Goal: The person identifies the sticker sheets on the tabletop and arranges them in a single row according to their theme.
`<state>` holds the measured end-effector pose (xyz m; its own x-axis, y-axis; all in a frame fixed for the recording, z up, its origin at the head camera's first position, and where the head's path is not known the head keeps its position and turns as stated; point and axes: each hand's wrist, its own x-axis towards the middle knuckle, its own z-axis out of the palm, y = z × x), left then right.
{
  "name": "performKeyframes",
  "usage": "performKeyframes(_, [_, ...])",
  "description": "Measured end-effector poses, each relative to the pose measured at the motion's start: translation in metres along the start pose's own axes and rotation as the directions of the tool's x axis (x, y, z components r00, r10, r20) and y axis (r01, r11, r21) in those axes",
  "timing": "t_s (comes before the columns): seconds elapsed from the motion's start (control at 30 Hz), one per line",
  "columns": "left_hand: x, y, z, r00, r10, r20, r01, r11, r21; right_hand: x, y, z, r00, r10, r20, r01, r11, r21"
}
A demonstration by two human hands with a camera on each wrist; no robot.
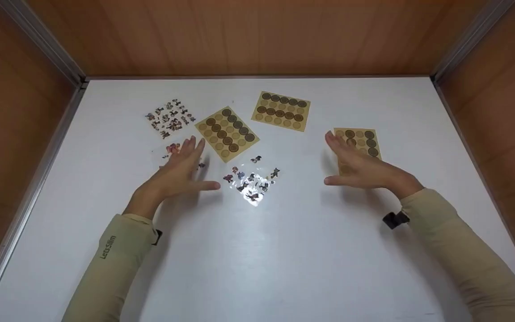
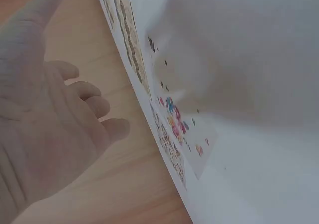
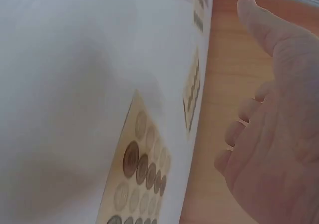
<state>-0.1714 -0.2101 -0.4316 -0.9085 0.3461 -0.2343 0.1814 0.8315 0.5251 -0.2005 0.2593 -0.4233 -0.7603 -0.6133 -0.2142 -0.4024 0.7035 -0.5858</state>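
My left hand (image 1: 175,172) hovers over a clear sheet of colourful stickers (image 2: 175,117), partly covering it in the head view. Its fingers are spread and hold nothing. My right hand (image 1: 358,167) is held above a tan sheet of round stickers (image 3: 142,159), hiding much of it in the head view; these fingers are extended with nothing between them. Right of the left fingertips lies another tan sheet of round stickers (image 1: 227,134). Beside the left thumb is a shiny clear sheet of small character stickers (image 1: 251,181).
A third tan sheet (image 1: 280,111) lies toward the back middle of the white table (image 1: 248,268). At back left is one more character sticker sheet (image 1: 170,118). Wooden panels (image 1: 257,38) wall the table at the back and both sides.
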Motion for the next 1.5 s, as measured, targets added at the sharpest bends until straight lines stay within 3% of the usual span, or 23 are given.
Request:
performKeyframes(0.13, [0.007,0.014,0.015,1.000,-0.006,0.030,0.004,0.997,0.076,0.026,-0.022,0.014,0.994,-0.096,0.043,0.099,0.992,-0.078])
performKeyframes(0.3, [0.011,0.039,0.038,0.998,-0.069,0.003,0.068,0.981,0.179,0.062,-0.044,0.029,0.971,-0.209,0.118,0.225,0.963,-0.147])
performKeyframes(0.43, [0.011,0.057,0.056,0.994,-0.107,-0.002,0.104,0.967,0.232,0.086,-0.056,0.038,0.960,-0.223,0.169,0.254,0.948,-0.191])
performKeyframes(0.53, [0.012,0.064,0.066,0.993,-0.118,0.003,0.113,0.959,0.260,0.097,-0.060,0.044,0.962,-0.191,0.196,0.230,0.953,-0.196])
performKeyframes(0.67, [0.017,0.069,0.071,0.991,-0.132,0.035,0.117,0.955,0.274,0.104,-0.060,0.051,0.966,-0.158,0.205,0.193,0.968,-0.159])
performKeyframes(0.9, [0.023,0.069,0.069,0.989,-0.114,0.091,0.084,0.956,0.282,0.112,-0.055,0.063,0.957,-0.221,0.189,0.263,0.934,-0.240])
performKeyframes(1.03, [0.020,0.068,0.074,0.989,-0.113,0.098,0.083,0.960,0.268,0.108,-0.056,0.072,0.959,-0.220,0.179,0.263,0.927,-0.266])
performKeyframes(1.2, [0.014,0.067,0.085,0.986,-0.114,0.124,0.082,0.967,0.240,0.102,-0.059,0.080,0.957,-0.187,0.222,0.245,0.931,-0.270])
performKeyframes(1.5, [0.023,0.065,0.075,0.988,-0.111,0.106,0.077,0.956,0.282,0.111,-0.063,0.069,0.958,-0.204,0.203,0.261,0.913,-0.313])
